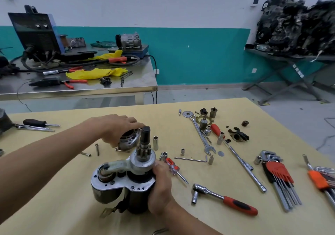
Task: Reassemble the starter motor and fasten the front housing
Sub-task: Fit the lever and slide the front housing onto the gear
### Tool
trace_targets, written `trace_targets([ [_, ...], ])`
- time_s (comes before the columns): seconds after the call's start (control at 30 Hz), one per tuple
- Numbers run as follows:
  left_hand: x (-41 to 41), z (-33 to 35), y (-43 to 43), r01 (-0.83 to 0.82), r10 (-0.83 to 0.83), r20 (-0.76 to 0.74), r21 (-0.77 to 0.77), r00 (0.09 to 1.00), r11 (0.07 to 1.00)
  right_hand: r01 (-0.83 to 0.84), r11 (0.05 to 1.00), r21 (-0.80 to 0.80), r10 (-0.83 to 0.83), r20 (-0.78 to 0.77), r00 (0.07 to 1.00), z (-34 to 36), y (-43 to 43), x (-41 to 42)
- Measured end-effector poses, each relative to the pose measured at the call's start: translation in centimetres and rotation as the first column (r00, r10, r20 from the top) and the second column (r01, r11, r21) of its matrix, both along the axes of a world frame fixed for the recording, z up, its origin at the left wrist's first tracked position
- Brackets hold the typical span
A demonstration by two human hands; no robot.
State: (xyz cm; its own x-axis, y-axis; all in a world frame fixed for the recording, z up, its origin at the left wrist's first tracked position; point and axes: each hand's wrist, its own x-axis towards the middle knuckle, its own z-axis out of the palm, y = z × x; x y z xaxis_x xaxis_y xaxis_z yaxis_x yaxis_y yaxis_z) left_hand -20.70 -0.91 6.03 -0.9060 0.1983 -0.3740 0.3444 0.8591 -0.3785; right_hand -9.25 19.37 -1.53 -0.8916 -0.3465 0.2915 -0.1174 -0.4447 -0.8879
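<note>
The starter motor body (116,185) stands upright on the yellow table, its pinion gear and shaft (145,144) pointing up and a shift lever (117,164) lying across its top. My right hand (159,189) grips the motor's right side. Behind it the grey front housing (129,140) sits on the table, and my left hand (119,126) grips it from above, fingers curled over its rim. Three loose bolts (97,149) lie on the table just left of and in front of the housing.
Sockets (155,142), a red screwdriver (175,169), an L-shaped hex key (192,160), a ratchet (224,198), a spanner (201,135), hex key sets (277,176) and small parts lie to the right. A black-handled screwdriver (36,123) lies far left. A steel bench (81,88) stands behind.
</note>
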Motion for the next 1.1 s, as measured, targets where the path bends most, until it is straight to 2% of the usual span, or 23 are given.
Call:
trace_targets([
  [0.1,-0.5,0.0,-0.3,-0.036,0.043,-0.056,0.114,0.998,0.993,0.033,0.999,-0.004,-0.034,-0.020,0.999,0.0,0.0,0.0],
  [0.17,-0.2,0.3,-0.6,-0.124,0.165,-0.103,0.319,0.981,0.940,0.027,1.000,0.001,-0.027,-0.003,1.000,-0.3,-0.1,-0.1],
  [0.2,0.2,0.9,-0.9,-0.157,0.240,-0.135,0.444,0.961,0.882,0.026,1.000,0.003,-0.026,-0.001,1.000,-0.4,-0.1,-0.2],
  [0.3,2.1,5.1,-1.0,-0.170,0.437,-0.174,0.749,0.882,0.640,0.039,0.999,0.007,-0.039,-0.027,0.999,-0.6,-0.2,-0.2],
  [0.4,5.5,10.0,-0.7,-0.147,0.452,-0.099,0.865,0.886,0.479,0.035,0.999,-0.008,-0.035,-0.040,0.999,-0.9,-0.4,-0.1],
  [0.47,8.2,12.4,0.2,-0.185,0.411,0.052,0.939,0.910,0.291,0.054,0.999,-0.004,-0.054,-0.053,0.997,-1.1,-0.6,-0.1],
  [0.53,10.8,13.8,1.2,-0.309,0.318,0.284,0.950,0.905,0.030,0.086,0.996,0.015,-0.084,-0.093,0.992,-1.2,-0.9,0.0],
  [0.57,11.9,14.1,1.7,-0.365,0.264,0.367,0.929,0.892,-0.059,0.090,0.996,0.020,-0.088,-0.099,0.991,-1.2,-1.0,0.0],
  [0.6,12.6,14.4,2.2,-0.392,0.241,0.403,0.915,0.883,-0.093,0.078,0.997,0.026,-0.075,-0.091,0.993,-1.1,-1.1,0.1],
  [0.63,13.2,14.5,2.8,-0.394,0.253,0.402,0.915,0.880,-0.081,0.069,0.997,0.029,-0.066,-0.083,0.994,-0.9,-1.2,0.2],
  [0.73,14.5,14.4,4.5,-0.272,0.388,0.187,0.946,0.902,0.175,0.065,0.997,0.028,-0.062,-0.087,0.994,-0.4,-1.3,0.6],
  [0.87,15.8,13.4,6.2,-0.138,0.413,-0.033,0.916,0.910,0.376,0.033,0.999,-0.014,-0.034,-0.029,0.999,-0.5,-1.2,0.7],
  [0.93,16.4,12.7,6.8,-0.075,0.380,-0.096,0.908,0.920,0.412,0.002,0.999,-0.034,-0.002,0.003,1.000,-0.7,-1.1,0.7],
  [1.1,17.2,10.0,7.7,0.002,0.378,-0.172,0.912,0.910,0.411,-0.022,0.999,-0.030,0.023,0.037,0.999,-0.6,-0.7,0.6],
])
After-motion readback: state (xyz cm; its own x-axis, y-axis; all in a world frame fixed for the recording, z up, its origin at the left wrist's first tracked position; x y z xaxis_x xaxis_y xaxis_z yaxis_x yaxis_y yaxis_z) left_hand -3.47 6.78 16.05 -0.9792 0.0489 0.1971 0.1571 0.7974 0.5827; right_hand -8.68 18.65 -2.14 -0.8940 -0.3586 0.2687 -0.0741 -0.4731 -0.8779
